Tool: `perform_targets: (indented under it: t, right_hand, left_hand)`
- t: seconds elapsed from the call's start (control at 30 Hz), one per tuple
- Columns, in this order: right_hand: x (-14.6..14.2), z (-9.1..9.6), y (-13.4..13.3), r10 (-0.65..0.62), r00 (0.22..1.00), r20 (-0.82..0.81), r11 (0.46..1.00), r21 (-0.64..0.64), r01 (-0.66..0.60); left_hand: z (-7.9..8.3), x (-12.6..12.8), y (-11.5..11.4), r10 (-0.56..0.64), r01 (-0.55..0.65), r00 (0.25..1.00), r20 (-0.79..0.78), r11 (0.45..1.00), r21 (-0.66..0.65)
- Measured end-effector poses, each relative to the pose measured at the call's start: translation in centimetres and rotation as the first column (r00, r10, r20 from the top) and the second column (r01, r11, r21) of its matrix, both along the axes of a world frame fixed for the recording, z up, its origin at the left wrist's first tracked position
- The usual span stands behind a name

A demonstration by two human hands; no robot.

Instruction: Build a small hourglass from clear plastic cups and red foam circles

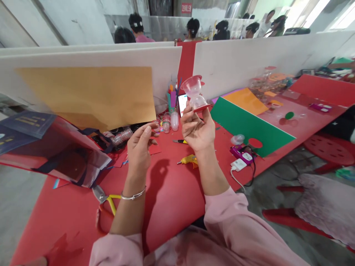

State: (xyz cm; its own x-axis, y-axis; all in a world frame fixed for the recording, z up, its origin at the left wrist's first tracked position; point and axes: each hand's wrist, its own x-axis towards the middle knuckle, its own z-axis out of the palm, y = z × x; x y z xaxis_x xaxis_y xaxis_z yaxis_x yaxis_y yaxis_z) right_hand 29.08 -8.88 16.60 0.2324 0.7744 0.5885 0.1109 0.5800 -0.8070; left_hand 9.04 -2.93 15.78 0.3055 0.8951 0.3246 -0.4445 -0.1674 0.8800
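Note:
My right hand [197, 128] is raised above the red table [166, 192] and grips a clear plastic hourglass-shaped piece [195, 92] with red rims, held by its lower end. My left hand [141, 147] hovers to its left with fingers curled together at the tips; whether anything small is pinched there I cannot make out. A silver bangle [133, 195] circles the left wrist. Both arms wear pink sleeves.
On the table lie a yellow glue gun [188, 159], yellow-handled scissors [107, 201], a dark bag [55, 151], a brown card sheet [91, 96], green card [246, 123], orange card [246, 100], small clear bottles [170, 122], a purple device with charger [242, 155]. Other people sit beyond the white partition [244, 59].

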Motion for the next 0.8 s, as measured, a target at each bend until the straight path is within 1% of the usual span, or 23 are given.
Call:
perform_targets:
  t: [0.07, 0.17, 0.23, 0.33, 0.43, 0.5, 0.53, 0.73, 0.8]
  right_hand:
    - [-0.1, 0.1, -0.2, 0.028, 0.996, -0.09, 1.0, 0.012, -0.027]
    - [-0.3, 0.3, -0.3, 0.079, 0.961, -0.264, 0.997, 0.015, -0.078]
    - [-0.5, 0.6, -0.4, 0.115, 0.922, -0.37, 0.993, 0.005, -0.121]
    - [-1.0, 1.1, -0.6, 0.145, 0.842, -0.519, 0.985, -0.006, -0.174]
    - [-1.8, 1.6, -1.0, 0.129, 0.782, -0.61, 0.985, -0.014, -0.173]
    - [-2.4, 1.9, -1.2, 0.096, 0.769, -0.633, 0.99, -0.021, -0.141]
    - [-2.7, 2.1, -1.3, 0.08, 0.774, -0.628, 0.992, -0.024, -0.122]
    - [-3.6, 1.9, -1.2, 0.026, 0.862, -0.507, 1.0, 0.009, -0.025]
    - [-3.7, 1.9, -1.1, -0.018, 0.878, -0.479, 1.0, 0.014, 0.028]
  left_hand:
    - [0.0, 0.0, 0.0, -0.001, 0.001, 1.0, -0.001, 1.0, -0.004]
    - [0.0, 0.0, 0.0, -0.004, 0.004, 1.0, 0.005, 1.0, -0.005]
    - [0.0, 0.1, 0.0, -0.005, 0.005, 1.0, 0.007, 1.0, -0.007]
    - [0.1, 0.1, 0.0, 0.001, -0.001, 1.0, 0.002, 1.0, -0.017]
    - [0.2, 0.1, -0.2, 0.006, -0.006, 1.0, -0.009, 1.0, -0.019]
    - [0.2, 0.1, -0.3, 0.006, -0.006, 1.0, -0.013, 1.0, -0.018]
    - [0.3, 0.1, -0.3, 0.005, -0.005, 1.0, -0.015, 1.0, -0.017]
    - [0.3, 0.0, -0.2, 0.003, -0.003, 1.0, -0.018, 1.0, -0.014]
    - [0.2, 0.0, -0.2, 0.004, -0.004, 1.0, -0.019, 1.0, -0.015]
